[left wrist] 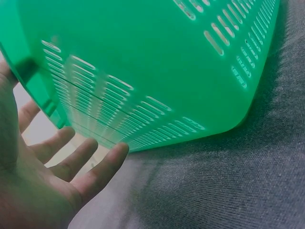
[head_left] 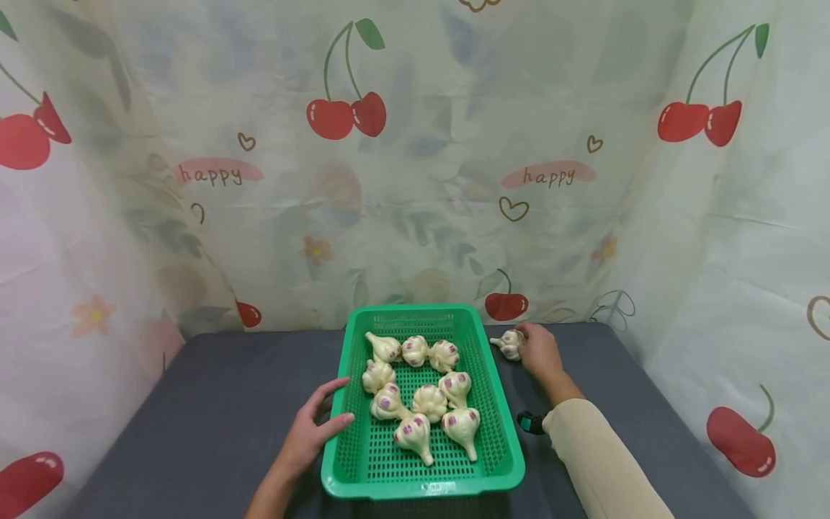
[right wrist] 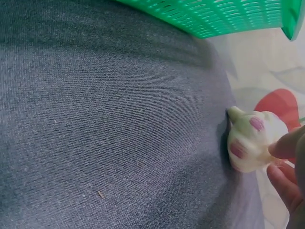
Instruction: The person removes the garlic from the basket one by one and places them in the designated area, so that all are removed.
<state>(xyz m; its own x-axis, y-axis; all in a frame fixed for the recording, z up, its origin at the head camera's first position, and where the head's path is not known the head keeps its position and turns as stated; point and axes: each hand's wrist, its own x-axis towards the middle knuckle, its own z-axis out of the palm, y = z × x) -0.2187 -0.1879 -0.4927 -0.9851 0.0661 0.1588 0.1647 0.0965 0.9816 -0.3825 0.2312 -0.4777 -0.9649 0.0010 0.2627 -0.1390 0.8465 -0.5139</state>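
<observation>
A green plastic basket [head_left: 421, 489] stands on the dark cloth, with several white garlic bulbs [head_left: 429, 402] marked in purple inside it. My left hand [head_left: 311, 429] is at the basket's left side, its thumb and fingers spread and reaching the rim. Seen from the left wrist, straight fingers [left wrist: 97, 174] extend along the slotted wall. To the right of the basket, my right hand [head_left: 541, 355] pinches another garlic bulb [head_left: 509, 344] at the back of the table. This bulb [right wrist: 255, 138] lies low against the cloth in the right wrist view, thumb and fingertips at its root end.
Grey-black cloth [head_left: 214, 418] covers the table. A curtain [head_left: 421, 238] printed with cherries hangs right behind the table's back edge and along both sides. A dark band with a green patch [head_left: 530, 423] is at my right wrist.
</observation>
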